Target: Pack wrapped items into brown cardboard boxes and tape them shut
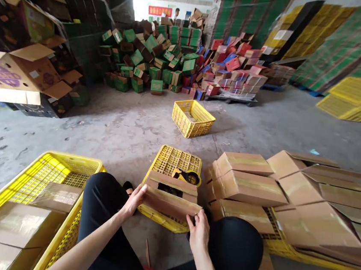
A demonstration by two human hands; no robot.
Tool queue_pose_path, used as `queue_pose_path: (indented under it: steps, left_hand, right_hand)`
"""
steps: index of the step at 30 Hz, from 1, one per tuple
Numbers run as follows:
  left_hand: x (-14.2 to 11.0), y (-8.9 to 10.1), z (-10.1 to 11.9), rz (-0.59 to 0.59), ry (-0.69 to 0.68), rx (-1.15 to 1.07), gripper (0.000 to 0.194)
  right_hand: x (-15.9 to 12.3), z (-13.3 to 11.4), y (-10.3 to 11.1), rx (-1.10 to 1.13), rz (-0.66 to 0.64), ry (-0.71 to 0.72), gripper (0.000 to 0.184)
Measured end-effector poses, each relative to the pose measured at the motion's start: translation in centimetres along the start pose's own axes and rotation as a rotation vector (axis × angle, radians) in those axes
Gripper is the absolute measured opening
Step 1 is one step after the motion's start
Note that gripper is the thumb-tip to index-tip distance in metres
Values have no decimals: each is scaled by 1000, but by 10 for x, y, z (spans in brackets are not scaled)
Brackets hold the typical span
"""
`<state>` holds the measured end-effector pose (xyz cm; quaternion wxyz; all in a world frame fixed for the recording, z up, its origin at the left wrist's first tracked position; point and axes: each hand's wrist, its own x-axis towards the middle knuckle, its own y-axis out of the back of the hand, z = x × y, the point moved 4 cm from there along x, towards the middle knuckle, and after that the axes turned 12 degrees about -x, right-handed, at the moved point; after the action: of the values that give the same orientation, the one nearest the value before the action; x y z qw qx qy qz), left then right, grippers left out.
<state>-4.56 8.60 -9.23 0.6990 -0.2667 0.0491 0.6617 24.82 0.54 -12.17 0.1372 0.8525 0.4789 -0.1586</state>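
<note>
A small cardboard box [171,201] lies between my knees on a yellow crate [161,156], its top flaps partly folded in and a dark gap showing between them. My left hand [136,201] grips the box's left end, fingers at the upper corner. At the near right corner, my right hand [199,231] pinches the edge of the long near flap between thumb and fingers. Just beyond the box, a yellow and black tape dispenser [191,177] rests on the crate's lattice surface. The box's inside is too dark to make out.
On my left stands a yellow crate [74,163] with taped boxes [18,223]. Stacked cardboard boxes [257,187] crowd my right side. Another yellow basket [193,120] sits ahead on the concrete floor, before heaped green boxes [154,73] and red boxes [233,64].
</note>
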Motion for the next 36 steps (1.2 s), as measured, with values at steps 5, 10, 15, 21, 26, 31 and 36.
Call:
queue_pose_path:
  steps: [5, 10, 15, 21, 26, 31, 36]
  left_hand:
    - [15, 10, -14, 21, -11, -14, 85]
    - [16, 12, -22, -59, 80, -1, 93]
    - [11, 15, -3, -29, 39, 153, 82]
    - [21, -9, 60, -145, -307, 506, 48]
    - [38, -66, 46, -540, -101, 642, 37]
    - [46, -98, 15, -526, -59, 652, 36]
    - [38, -104, 1, -432, -155, 654, 80]
  right_hand:
    - [13, 7, 2, 69, 108, -105, 50]
    - [22, 14, 5, 40, 102, -207, 44]
    - [23, 2, 9, 21, 6, -183, 39]
    - [26, -18, 13, -40, -113, -154, 39]
    - [21, -28, 12, -115, -134, -96, 41]
    - [19, -29, 13, -231, -89, -17, 38]
    - [27, -29, 16, -379, -8, 88, 23]
